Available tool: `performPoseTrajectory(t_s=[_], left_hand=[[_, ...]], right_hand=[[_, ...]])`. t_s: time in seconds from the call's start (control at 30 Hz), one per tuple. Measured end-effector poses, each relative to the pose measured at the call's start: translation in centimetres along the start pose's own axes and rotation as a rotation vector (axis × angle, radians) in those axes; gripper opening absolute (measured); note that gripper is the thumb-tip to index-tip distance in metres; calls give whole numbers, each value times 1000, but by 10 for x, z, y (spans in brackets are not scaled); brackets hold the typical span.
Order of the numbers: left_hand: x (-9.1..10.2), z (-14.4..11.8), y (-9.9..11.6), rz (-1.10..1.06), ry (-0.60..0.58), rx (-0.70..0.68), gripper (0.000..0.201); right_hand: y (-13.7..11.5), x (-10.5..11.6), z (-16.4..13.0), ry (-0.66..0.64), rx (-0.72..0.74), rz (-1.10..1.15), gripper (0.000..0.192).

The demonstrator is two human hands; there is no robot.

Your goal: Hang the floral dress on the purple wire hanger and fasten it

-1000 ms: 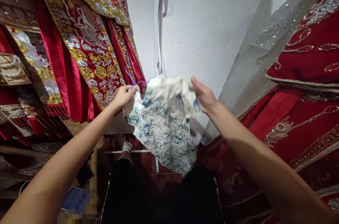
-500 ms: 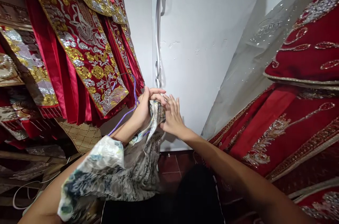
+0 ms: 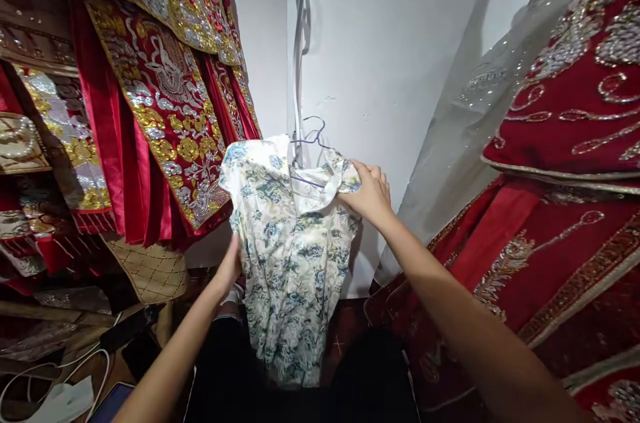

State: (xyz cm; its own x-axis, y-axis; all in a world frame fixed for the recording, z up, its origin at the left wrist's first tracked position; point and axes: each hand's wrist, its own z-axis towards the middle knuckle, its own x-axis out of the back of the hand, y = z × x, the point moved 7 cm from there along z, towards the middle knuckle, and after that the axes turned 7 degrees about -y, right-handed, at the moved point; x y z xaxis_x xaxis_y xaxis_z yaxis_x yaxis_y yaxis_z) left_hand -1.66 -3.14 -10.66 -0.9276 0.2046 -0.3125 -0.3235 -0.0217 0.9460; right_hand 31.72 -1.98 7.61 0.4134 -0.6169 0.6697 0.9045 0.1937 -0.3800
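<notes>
A white floral dress (image 3: 285, 256) with blue and green flowers faces me, spread out and hanging down in front of my legs. Inside its neckline is a thin purple hanger (image 3: 316, 138), whose hook rises above the collar. My right hand (image 3: 371, 191) grips the shoulder on the right side, thumb in front. At the dress's left edge, my left hand (image 3: 230, 268) touches the side below the sleeve; its fingers are mostly hidden behind the fabric.
Red and gold embroidered garments (image 3: 170, 83) hang at left. Red beaded gowns (image 3: 550, 210) and a sheer glittery veil (image 3: 450, 116) hang at right. A white strip (image 3: 299, 43) runs down the wall (image 3: 375, 43). White cables (image 3: 103, 370) lie low at left.
The dress was bunched over my left forearm, with the purple hanger beside it. Now it is turned right side out, hangs open on the hanger, and my hands have moved apart to its sides.
</notes>
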Motion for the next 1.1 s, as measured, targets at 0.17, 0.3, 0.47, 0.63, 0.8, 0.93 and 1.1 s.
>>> performPoseTrajectory(t_s=[0.17,0.3,0.47,0.63,0.8,0.93,1.1], left_hand=[[-27,-32,-38,165,72,-51,68],[-55,-66,-72,-7,119,58,66],[-75,-89,-91,-112,116,125,75],[-84,-96,-74,13,42,88,74],[-94,-104,-61,47,32,63,71],[-104,-109,-57,61,-26,78,67],[-99,-107,-61,48,-1,93,74]], right_hand=[[-37,-5,-10,-113,271,92,86],[-43,-21,-75,-222,259,535,71],[-4,-103,-207,-224,-451,1034,46],[-14,-128,-246,-223,-495,1164,31],[-29,-102,-215,-176,-431,1125,29],[-25,-88,-219,-97,-456,1082,23],[-23,-87,-220,-161,-401,1060,19]])
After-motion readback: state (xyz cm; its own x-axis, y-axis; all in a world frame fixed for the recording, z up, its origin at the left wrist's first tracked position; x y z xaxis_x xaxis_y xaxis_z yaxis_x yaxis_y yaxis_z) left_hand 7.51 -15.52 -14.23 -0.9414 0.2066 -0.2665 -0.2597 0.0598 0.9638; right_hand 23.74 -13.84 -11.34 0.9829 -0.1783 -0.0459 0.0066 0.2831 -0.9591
